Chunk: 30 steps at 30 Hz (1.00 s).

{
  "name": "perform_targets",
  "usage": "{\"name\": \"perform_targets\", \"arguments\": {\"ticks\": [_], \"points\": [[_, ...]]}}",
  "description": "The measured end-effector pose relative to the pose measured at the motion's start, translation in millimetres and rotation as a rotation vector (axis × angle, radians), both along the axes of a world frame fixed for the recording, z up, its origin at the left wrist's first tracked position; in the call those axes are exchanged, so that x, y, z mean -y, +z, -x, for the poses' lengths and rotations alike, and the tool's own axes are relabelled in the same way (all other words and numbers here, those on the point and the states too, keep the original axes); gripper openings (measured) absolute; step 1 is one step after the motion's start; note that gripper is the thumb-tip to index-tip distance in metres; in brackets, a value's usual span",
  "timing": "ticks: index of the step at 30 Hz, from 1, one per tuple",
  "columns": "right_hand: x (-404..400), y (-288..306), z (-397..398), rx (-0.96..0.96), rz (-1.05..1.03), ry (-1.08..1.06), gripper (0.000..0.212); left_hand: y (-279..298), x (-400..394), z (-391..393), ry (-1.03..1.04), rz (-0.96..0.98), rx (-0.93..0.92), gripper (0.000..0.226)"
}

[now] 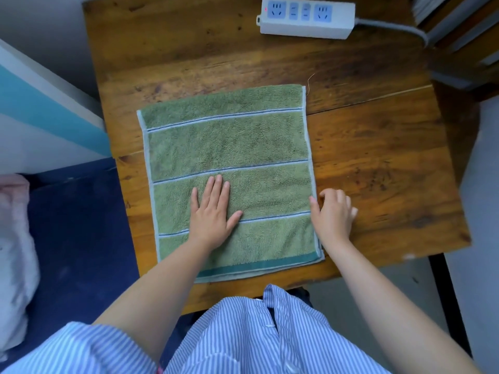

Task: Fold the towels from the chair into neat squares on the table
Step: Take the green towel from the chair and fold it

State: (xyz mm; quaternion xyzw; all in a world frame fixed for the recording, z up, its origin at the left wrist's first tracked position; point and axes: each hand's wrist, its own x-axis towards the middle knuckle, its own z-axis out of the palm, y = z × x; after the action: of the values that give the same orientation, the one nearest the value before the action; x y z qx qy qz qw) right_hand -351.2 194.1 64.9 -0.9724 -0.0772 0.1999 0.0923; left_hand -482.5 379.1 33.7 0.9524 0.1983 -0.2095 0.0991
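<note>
With the left hand [213, 211] pressing flat on the green towel [229, 147], the right hand [333, 211], fingers loosely curled at its right edge and gripping nothing I can see, should pinch both layers and fold leftward, edges matched, on the worktop [378, 157].

Inventory by count: one green towel [229, 168] on one wooden counter [378, 163]. One white power strip [306, 17], showing four socket groups. Two hands present: left hand [212, 211], right hand [333, 211]. One pale pink bundle of cloth [13, 252] at frame left.
</note>
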Motion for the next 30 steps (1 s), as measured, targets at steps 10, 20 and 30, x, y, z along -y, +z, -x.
{"name": "perform_targets", "arguments": {"ticks": [10, 20, 30], "points": [[53, -5, 66, 0.166, -0.098, 1.019, 0.044, 5, 5, 113, -0.495, 0.084, 0.167, 0.058], [49, -4, 82, 0.240, -0.027, 1.052, 0.042, 10, -3, 144, -0.357, -0.011, 0.385, 0.032], [39, 3, 84, 0.257, 0.032, 0.961, 0.030, 18, 1, 132, -0.336, -0.047, 0.220, 0.027]]}}
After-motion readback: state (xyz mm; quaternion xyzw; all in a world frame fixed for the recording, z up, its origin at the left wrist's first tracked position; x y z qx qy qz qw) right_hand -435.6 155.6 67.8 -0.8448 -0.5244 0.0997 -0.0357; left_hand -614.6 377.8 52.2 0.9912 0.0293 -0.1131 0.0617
